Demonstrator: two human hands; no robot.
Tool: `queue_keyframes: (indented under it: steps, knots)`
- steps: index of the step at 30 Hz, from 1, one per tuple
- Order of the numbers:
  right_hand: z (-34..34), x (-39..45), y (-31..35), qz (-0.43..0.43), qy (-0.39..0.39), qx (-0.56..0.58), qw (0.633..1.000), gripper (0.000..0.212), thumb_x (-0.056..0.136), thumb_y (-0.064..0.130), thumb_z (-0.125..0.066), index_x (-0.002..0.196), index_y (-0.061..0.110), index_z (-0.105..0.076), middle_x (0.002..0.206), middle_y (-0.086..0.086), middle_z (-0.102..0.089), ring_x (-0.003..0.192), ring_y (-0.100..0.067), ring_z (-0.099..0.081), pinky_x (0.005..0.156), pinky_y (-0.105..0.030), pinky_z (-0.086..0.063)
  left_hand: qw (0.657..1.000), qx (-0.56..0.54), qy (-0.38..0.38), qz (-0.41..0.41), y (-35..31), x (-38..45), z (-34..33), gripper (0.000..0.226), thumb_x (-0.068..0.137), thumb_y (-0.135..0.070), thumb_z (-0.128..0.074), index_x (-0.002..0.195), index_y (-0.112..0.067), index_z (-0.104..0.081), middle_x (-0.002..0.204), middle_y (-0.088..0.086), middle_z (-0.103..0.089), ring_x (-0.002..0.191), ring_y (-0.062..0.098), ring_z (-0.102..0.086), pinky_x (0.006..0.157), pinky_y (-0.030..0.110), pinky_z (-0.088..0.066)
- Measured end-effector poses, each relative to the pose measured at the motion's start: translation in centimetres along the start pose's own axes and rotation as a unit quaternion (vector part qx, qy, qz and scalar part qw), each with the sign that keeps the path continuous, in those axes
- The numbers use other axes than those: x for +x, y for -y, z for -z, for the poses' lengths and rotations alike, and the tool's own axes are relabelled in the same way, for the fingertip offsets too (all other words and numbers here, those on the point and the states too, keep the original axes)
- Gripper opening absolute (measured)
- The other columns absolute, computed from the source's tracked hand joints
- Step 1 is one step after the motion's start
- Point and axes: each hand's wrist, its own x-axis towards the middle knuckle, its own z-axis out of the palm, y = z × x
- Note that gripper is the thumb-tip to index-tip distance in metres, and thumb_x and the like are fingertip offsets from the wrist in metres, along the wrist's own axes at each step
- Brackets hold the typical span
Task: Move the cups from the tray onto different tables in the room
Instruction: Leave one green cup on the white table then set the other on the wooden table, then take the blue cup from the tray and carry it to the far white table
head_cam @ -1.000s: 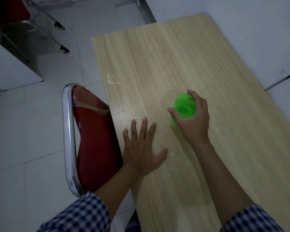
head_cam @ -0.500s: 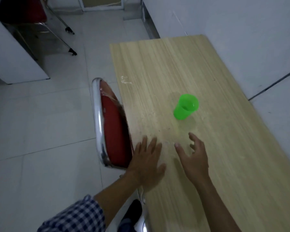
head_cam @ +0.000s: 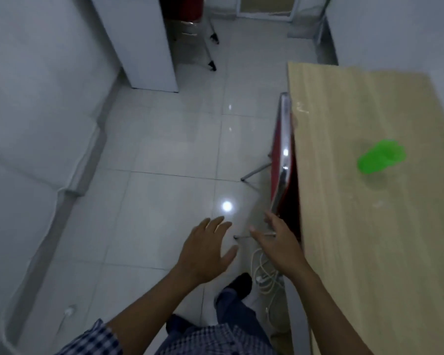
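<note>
Green cup [head_cam: 379, 157] stands on the worktop [head_cam: 369, 252], both hands off it.
Left hand [head_cam: 205, 249] and right hand [head_cam: 280, 244] spread wide, empty, over the floor; cup looks light, thin plastic, likely crushable: hold round the wall, gently.

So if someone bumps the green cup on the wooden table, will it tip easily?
Probably yes. The green plastic cup looks thin and translucent, so likely very light. It seems narrower at its base, which favours tipping, though blur hides details. Once down, it would likely roll in a curve across the smooth wooden table.
</note>
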Motion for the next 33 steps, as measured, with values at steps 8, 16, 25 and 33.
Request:
queue_keyframes:
  steps: [8, 16, 25, 33]
  knots:
    - [-9.8, -3.1, 10.7, 0.170, 0.098, -0.158, 0.968, 0.084, 0.087, 0.072, -0.056, 0.157, 0.033, -0.031, 0.159, 0.011, -0.034, 0.141, -0.006, -0.034, 0.108, -0.022, -0.026, 0.973, -0.059, -0.145, 0.167, 8.1, -12.0, 5.5, 0.066, 0.094, -0.061, -0.051, 0.145, -0.021, -0.049, 0.153, 0.002, -0.046, 0.140, 0.021, -0.042, 0.115, 0.042, -0.035]
    - [-18.5, -5.5, 16.6, 0.269, 0.198, -0.275, 0.901, 0.086, 0.087, 0.075, -0.052, 0.158, 0.034, -0.024, 0.164, 0.009, -0.027, 0.150, -0.012, -0.026, 0.120, -0.038, -0.028, 0.903, -0.108, -0.264, 0.322, 12.1, -22.2, 7.7, 0.065, 0.093, -0.064, -0.049, 0.142, -0.022, -0.053, 0.153, 0.000, -0.046, 0.142, 0.021, -0.040, 0.118, 0.043, -0.031]
    - [-26.0, -7.4, 19.4, 0.354, 0.322, -0.361, 0.800, 0.089, 0.088, 0.076, -0.047, 0.160, 0.033, -0.019, 0.167, 0.004, -0.019, 0.154, -0.021, -0.015, 0.121, -0.053, -0.022, 0.810, -0.123, -0.308, 0.485, 12.1, -29.6, 6.3, 0.065, 0.094, -0.065, -0.045, 0.146, -0.027, -0.046, 0.157, -0.003, -0.040, 0.145, 0.020, -0.034, 0.121, 0.041, -0.024]
    - [-28.2, -6.6, 19.7, 0.375, 0.448, -0.351, 0.732, 0.090, 0.086, 0.078, -0.048, 0.160, 0.035, -0.019, 0.167, 0.006, -0.019, 0.152, -0.014, -0.018, 0.122, -0.051, -0.020, 0.723, -0.139, -0.331, 0.590, 8.6, -30.8, 4.5, 0.067, 0.092, -0.060, -0.056, 0.147, -0.023, -0.046, 0.156, 0.001, -0.042, 0.144, 0.020, -0.036, 0.118, 0.039, -0.024]
